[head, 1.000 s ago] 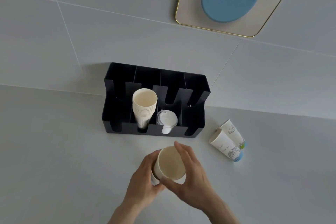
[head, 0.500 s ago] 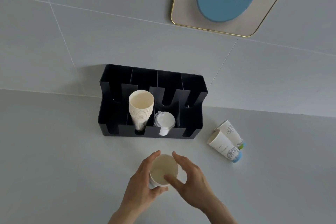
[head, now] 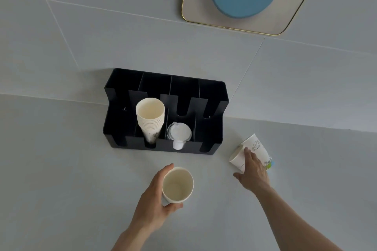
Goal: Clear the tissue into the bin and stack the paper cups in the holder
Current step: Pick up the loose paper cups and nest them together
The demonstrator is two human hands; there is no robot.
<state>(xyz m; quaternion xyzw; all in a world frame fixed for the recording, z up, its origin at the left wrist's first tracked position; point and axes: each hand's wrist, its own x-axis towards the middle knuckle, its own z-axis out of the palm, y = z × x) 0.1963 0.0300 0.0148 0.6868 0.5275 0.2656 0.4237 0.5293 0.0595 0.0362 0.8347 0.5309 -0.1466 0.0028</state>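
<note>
The paper cups are thin-walled and, by the look of them, nearly weightless, stiff enough round the rolled rim but likely to dent or go oval if squeezed at mid-wall, so they are best taken lightly around the wall near the rim. One upright cup (head: 177, 185), mouth up and seemingly empty, stands in front of the black holder (head: 212, 128), with the left hand (head: 152, 199) wrapped around its side, thumb and fingers closed on the wall. To the right of the holder and a little in front of it, two printed cups (head: 253, 146) lie on their sides on the counter (head: 61, 169), just beside each other; the right hand (head: 252, 171) rests over the nearer one with fingers spread, touching it but not yet closed around it. Lying down, these cups could roll away under a careless push, so a pinch across the open rim looks the safer hold. Inside the holder, a stack of nested cups (head: 150, 120) leans in the second slot from its left end, and a white lid (head: 179, 133) sits in the slot beside it. No tissue or bin shows in view.
</note>
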